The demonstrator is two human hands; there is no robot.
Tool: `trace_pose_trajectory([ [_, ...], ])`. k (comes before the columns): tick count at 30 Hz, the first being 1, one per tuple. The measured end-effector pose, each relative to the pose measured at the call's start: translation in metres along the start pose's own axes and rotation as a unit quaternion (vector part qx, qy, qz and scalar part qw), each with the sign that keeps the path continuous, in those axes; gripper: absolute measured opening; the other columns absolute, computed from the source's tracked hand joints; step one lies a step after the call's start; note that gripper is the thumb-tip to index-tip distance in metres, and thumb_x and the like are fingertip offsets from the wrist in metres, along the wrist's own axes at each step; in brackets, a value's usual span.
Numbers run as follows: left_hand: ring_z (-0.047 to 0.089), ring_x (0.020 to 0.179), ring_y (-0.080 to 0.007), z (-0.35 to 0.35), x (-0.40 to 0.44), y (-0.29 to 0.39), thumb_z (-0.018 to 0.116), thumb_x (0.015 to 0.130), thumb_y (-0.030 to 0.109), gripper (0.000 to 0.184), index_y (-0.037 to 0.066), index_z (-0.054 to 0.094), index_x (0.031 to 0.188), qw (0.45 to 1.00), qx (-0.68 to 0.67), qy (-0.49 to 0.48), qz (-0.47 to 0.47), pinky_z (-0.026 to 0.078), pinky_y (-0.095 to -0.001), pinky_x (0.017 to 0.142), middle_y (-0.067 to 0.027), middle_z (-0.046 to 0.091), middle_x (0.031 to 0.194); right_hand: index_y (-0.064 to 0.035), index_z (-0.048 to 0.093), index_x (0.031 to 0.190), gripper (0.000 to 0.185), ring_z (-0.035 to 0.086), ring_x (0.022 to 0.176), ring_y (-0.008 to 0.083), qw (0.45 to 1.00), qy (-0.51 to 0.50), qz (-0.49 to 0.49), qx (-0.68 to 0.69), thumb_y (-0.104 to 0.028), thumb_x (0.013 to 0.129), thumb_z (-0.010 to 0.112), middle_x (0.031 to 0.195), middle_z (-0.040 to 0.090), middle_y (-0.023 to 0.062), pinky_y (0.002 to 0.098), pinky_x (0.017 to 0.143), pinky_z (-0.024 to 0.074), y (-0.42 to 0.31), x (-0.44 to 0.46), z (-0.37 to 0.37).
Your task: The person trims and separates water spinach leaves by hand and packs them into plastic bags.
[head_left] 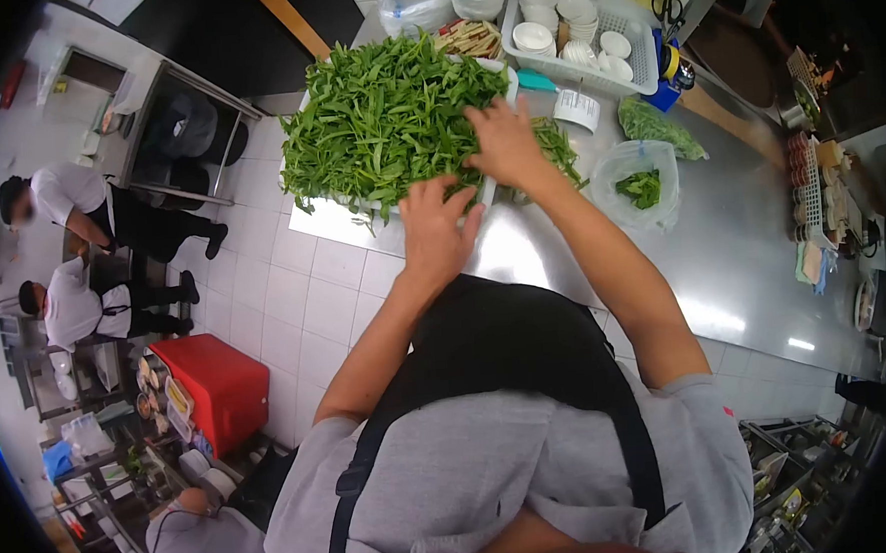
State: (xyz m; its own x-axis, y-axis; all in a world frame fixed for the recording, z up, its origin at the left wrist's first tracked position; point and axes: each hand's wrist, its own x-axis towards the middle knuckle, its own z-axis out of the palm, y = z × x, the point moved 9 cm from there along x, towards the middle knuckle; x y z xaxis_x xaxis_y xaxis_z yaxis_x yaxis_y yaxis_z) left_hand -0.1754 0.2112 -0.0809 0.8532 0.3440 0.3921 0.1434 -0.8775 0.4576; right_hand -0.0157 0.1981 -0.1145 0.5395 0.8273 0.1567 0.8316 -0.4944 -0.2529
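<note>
A big heap of leafy greens (395, 119) overfills a white tray (497, 65), whose rim shows at the right side. My left hand (438, 227) touches the near edge of the heap, its fingers apart. Over the heap's right side lies my right hand (504, 145), fingers spread among the leaves; neither hand visibly grips anything. A few more green stems (557, 148) lie just right of the tray, partly hidden by my right forearm. Further right is a clear plastic bag (650, 211) with some leaves in it.
Behind the greens, a plastic basket (625, 85) holds small white bowls. Near it are a white-labelled tub (577, 111), a bag of greens (661, 130) and scissors (666, 9). Co-workers (69, 211) stand far left, near a red box (218, 388).
</note>
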Motion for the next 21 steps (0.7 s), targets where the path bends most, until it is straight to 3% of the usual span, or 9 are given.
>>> trace_pose_trajectory([
  [1, 0.051, 0.115, -0.0324, -0.006, 0.005, -0.003, 0.078, 0.081, 0.021, 0.032, 0.008, 0.074, 0.11, 0.999, 0.043, 0.013, -0.01, 0.037, -0.0464, 0.093, -0.0117, 0.06, 0.121, -0.0027, 0.056, 0.133, 0.061, 0.056, 0.124, 0.0377, 0.998, -0.06, 0.005, -0.007, -0.025, 0.081, 0.077, 0.125, 0.066, 0.0186, 0.0622, 0.119, 0.0218, -0.009, 0.007, 0.01],
  [2, 0.05, 0.116, -0.0327, -0.013, 0.012, -0.009, 0.078, 0.081, 0.023, 0.034, 0.009, 0.074, 0.112, 0.996, 0.085, 0.025, -0.022, 0.037, -0.0463, 0.094, -0.012, 0.06, 0.122, -0.0047, 0.061, 0.124, 0.05, 0.063, 0.112, 0.0384, 1.0, -0.009, 0.0, 0.004, -0.019, 0.078, 0.076, 0.114, 0.07, 0.0174, 0.0589, 0.115, 0.0293, -0.015, 0.01, 0.013],
  [4, 0.046, 0.12, -0.0333, -0.019, 0.019, -0.033, 0.079, 0.08, 0.022, 0.037, 0.009, 0.073, 0.114, 0.99, 0.131, 0.031, -0.052, 0.035, -0.0471, 0.099, -0.0132, 0.058, 0.127, -0.0057, 0.064, 0.117, 0.042, 0.064, 0.106, 0.0383, 0.994, 0.024, -0.002, 0.106, -0.016, 0.077, 0.075, 0.107, 0.07, 0.0181, 0.0548, 0.111, 0.0348, -0.008, 0.013, 0.018],
  [6, 0.048, 0.118, -0.0329, -0.033, 0.018, -0.047, 0.079, 0.081, 0.02, 0.034, 0.008, 0.073, 0.112, 0.992, 0.091, 0.055, -0.074, 0.036, -0.0472, 0.099, -0.0132, 0.058, 0.126, -0.006, 0.067, 0.108, 0.033, 0.065, 0.1, 0.038, 0.98, 0.08, -0.007, 0.182, -0.011, 0.076, 0.074, 0.101, 0.07, 0.0189, 0.0483, 0.097, 0.0457, 0.0, 0.012, 0.004],
  [10, 0.054, 0.107, -0.0308, -0.052, 0.011, -0.048, 0.077, 0.083, 0.01, 0.022, 0.006, 0.074, 0.105, 0.991, -0.007, 0.107, -0.081, 0.043, -0.0424, 0.092, -0.0126, 0.062, 0.116, -0.0023, 0.068, 0.113, 0.037, 0.066, 0.101, 0.0398, 0.961, 0.105, 0.033, 0.255, -0.011, 0.077, 0.075, 0.106, 0.071, 0.0196, 0.0469, 0.089, 0.0524, 0.01, 0.002, -0.018],
  [14, 0.063, 0.09, -0.0274, -0.056, 0.007, -0.038, 0.076, 0.083, 0.005, 0.018, 0.004, 0.074, 0.102, 0.984, -0.089, 0.149, -0.044, 0.05, -0.037, 0.078, -0.0122, 0.066, 0.107, -0.0013, 0.069, 0.114, 0.04, 0.067, 0.101, 0.0408, 0.947, 0.101, 0.068, 0.298, -0.012, 0.076, 0.075, 0.108, 0.071, 0.0219, 0.0467, 0.091, 0.052, 0.018, 0.002, -0.021],
  [17, 0.066, 0.073, -0.024, -0.03, 0.007, -0.037, 0.075, 0.085, 0.004, 0.018, 0.003, 0.073, 0.103, 0.965, -0.226, 0.062, -0.117, 0.052, -0.0325, 0.065, -0.012, 0.069, 0.095, 0.0004, 0.068, 0.115, 0.042, 0.067, 0.101, 0.0417, 0.953, 0.077, 0.075, 0.283, -0.013, 0.075, 0.074, 0.109, 0.07, 0.0236, 0.0472, 0.091, 0.0521, 0.013, 0.006, -0.026],
  [18, 0.068, 0.068, -0.0217, -0.018, 0.005, -0.039, 0.075, 0.088, 0.009, 0.021, -0.003, 0.072, 0.106, 0.959, -0.248, 0.045, -0.134, 0.055, -0.0306, 0.063, -0.0123, 0.071, 0.089, 0.001, 0.068, 0.115, 0.042, 0.066, 0.101, 0.0421, 0.953, 0.084, 0.075, 0.28, -0.014, 0.075, 0.073, 0.108, 0.07, 0.0244, 0.0475, 0.091, 0.0521, 0.011, 0.007, -0.029],
  [21, 0.071, 0.08, -0.0214, 0.027, 0.0, -0.056, 0.075, 0.089, 0.012, 0.03, -0.009, 0.069, 0.11, 0.898, -0.36, -0.007, -0.252, 0.057, -0.0319, 0.074, -0.0148, 0.072, 0.093, 0.0021, 0.067, 0.115, 0.043, 0.066, 0.101, 0.0432, 0.958, 0.083, 0.068, 0.266, -0.017, 0.077, 0.071, 0.107, 0.07, 0.0263, 0.0481, 0.09, 0.0521, 0.005, 0.017, -0.037],
])
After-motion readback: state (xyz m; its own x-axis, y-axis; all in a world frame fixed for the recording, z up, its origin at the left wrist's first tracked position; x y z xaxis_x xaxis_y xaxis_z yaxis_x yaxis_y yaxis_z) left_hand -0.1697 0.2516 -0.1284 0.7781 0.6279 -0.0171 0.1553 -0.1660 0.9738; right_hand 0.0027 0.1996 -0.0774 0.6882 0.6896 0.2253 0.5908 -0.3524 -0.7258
